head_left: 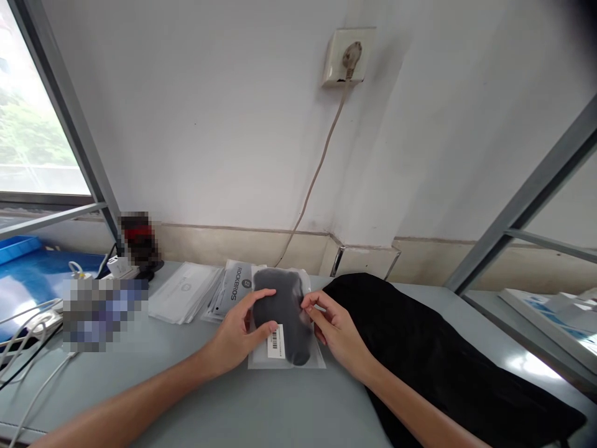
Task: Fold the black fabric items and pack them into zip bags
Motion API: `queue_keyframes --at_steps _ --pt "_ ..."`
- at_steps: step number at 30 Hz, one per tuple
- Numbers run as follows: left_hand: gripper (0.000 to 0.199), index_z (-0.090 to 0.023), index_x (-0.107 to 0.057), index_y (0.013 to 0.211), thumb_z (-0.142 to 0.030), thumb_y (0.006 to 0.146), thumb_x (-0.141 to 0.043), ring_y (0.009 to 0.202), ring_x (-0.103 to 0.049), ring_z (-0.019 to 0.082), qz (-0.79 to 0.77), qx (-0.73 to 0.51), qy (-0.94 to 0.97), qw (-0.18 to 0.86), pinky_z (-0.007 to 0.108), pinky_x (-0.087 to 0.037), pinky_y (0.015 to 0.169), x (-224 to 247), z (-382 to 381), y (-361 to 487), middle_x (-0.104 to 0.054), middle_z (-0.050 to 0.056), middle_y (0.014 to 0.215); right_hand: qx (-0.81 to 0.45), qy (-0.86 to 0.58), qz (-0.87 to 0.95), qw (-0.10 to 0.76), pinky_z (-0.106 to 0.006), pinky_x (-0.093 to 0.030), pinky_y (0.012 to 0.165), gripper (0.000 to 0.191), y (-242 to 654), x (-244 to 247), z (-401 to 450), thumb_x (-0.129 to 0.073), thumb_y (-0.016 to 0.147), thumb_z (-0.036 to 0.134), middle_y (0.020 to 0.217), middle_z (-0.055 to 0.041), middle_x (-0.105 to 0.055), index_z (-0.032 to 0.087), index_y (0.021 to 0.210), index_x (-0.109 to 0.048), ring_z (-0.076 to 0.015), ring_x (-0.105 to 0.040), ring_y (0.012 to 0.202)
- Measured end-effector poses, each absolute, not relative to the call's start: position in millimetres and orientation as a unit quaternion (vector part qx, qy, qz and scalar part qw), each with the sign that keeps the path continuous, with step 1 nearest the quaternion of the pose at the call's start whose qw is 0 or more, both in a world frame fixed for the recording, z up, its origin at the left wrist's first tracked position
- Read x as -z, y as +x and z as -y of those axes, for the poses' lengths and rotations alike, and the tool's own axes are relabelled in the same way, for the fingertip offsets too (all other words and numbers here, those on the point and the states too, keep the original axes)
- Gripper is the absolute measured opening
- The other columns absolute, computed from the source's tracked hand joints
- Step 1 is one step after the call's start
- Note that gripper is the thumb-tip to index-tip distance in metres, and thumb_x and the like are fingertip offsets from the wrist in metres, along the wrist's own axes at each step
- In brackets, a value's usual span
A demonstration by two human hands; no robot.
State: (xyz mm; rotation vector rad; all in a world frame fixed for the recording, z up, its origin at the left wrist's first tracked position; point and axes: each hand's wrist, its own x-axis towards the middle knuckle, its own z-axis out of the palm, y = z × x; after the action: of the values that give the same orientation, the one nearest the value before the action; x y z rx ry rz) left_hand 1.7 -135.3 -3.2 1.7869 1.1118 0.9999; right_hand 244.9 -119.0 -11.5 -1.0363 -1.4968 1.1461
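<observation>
A clear plastic bag (317, 358) lies on the table in front of me with a dark grey, soft-looking folded item (285, 308) inside. A white barcode label (276, 342) sits on its lower left part. My left hand (240, 330) grips the bag's left side, the thumb resting near the label and a finger across the top of the grey item. At the right edge, my right hand (333, 326) pinches the bag's plastic between thumb and fingertips. What exactly the grey item is, I cannot tell.
Stacks of flat printed bags (184, 292) and ROCKBROS bags (236, 286) lie left of my hands. Black cloth (420, 336) covers the table's right side. Cables and a power strip (119, 270) are at the left. A cord hangs from a wall socket (349, 56).
</observation>
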Motion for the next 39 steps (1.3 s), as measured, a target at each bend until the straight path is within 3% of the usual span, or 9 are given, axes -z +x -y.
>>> queue_keyframes --at_steps 4,9,12,17,21,26,29,34,39 --pt "0.057 -0.029 -0.051 0.149 -0.045 0.096 -0.067 0.095 -0.063 0.022 -0.419 -0.396 0.717 0.391 0.033 -0.052 0.082 0 139 2 -0.067 0.008 0.12 -0.482 -0.436 0.6 0.466 -0.024 -0.021 0.044 0.038 246 14 118 -0.064 0.093 0.063 0.069 0.0063 -0.042 0.026 0.096 -0.06 -0.0093 -0.029 0.05" --pt "0.055 -0.03 -0.049 0.152 -0.035 0.098 -0.059 0.075 -0.055 0.018 -0.442 -0.37 0.722 0.382 0.03 -0.047 0.07 -2 140 1 -0.064 0.002 0.093 -0.447 -0.423 0.616 0.491 -0.025 -0.037 0.055 0.033 244 12 117 -0.065 0.093 0.058 0.09 0.0013 -0.053 0.026 0.098 -0.062 -0.0131 -0.045 0.065" --pt "0.058 -0.03 -0.049 0.152 -0.029 0.095 -0.059 0.072 -0.054 0.018 -0.435 -0.361 0.715 0.41 0.03 -0.047 0.068 -1 139 1 -0.062 0.001 0.087 -0.436 -0.422 0.623 0.494 -0.027 -0.044 0.066 0.033 244 11 118 -0.065 0.093 0.058 0.089 0.0011 -0.054 0.026 0.098 -0.061 -0.0165 -0.051 0.076" --pt "0.045 -0.028 -0.055 0.145 -0.038 0.101 -0.055 0.08 -0.059 0.02 -0.421 -0.388 0.707 0.416 0.031 -0.05 0.072 1 139 0 -0.065 0.004 0.096 -0.476 -0.408 0.622 0.469 -0.026 -0.046 0.064 0.034 244 12 119 -0.067 0.092 0.059 0.098 -0.0003 -0.057 0.027 0.101 -0.056 -0.0176 -0.053 0.079" --pt "0.047 -0.029 -0.054 0.143 -0.046 0.1 -0.061 0.095 -0.063 0.022 -0.416 -0.406 0.705 0.406 0.033 -0.052 0.083 -3 139 -1 -0.067 0.006 0.114 -0.463 -0.41 0.632 0.466 -0.026 -0.043 0.057 0.034 244 11 121 -0.067 0.092 0.059 0.101 -0.0004 -0.058 0.029 0.105 -0.06 -0.0157 -0.052 0.07" --pt "0.047 -0.029 -0.053 0.144 -0.041 0.099 -0.061 0.1 -0.062 0.022 -0.411 -0.432 0.703 0.387 0.034 -0.052 0.088 -4 134 -5 -0.065 0.007 0.125 -0.488 -0.407 0.645 0.424 -0.028 -0.043 0.05 0.038 245 10 122 -0.065 0.094 0.059 0.078 0.0028 -0.057 0.032 0.12 -0.063 -0.0136 -0.045 0.053" --pt "0.044 -0.028 -0.057 0.141 -0.035 0.098 -0.059 0.085 -0.058 0.018 -0.431 -0.441 0.704 0.351 0.03 -0.051 0.078 -5 128 -9 -0.065 0.006 0.121 -0.518 -0.39 0.646 0.403 -0.032 -0.05 0.057 0.045 245 11 123 -0.066 0.094 0.057 0.068 0.0044 -0.053 0.033 0.133 -0.062 -0.016 -0.052 0.055" --pt "0.043 -0.024 -0.061 0.136 -0.025 0.093 -0.053 0.056 -0.043 0.012 -0.496 -0.557 0.599 0.292 0.022 -0.037 0.053 -19 116 -20 -0.056 -0.003 0.074 -0.514 -0.386 0.658 0.392 -0.034 -0.056 0.063 0.054 245 18 123 -0.064 0.096 0.056 0.083 -0.0023 -0.067 0.031 0.144 -0.059 -0.0216 -0.065 0.077" --pt "0.05 -0.023 -0.066 0.128 -0.017 0.082 -0.05 0.054 -0.045 0.01 -0.506 -0.688 0.465 0.233 0.02 -0.037 0.049 -39 100 -36 -0.059 -0.001 0.079 -0.501 -0.399 0.671 0.375 -0.035 -0.057 0.065 0.053 247 26 119 -0.06 0.099 0.057 0.083 -0.0015 -0.069 0.03 0.144 -0.059 -0.0188 -0.067 0.071"
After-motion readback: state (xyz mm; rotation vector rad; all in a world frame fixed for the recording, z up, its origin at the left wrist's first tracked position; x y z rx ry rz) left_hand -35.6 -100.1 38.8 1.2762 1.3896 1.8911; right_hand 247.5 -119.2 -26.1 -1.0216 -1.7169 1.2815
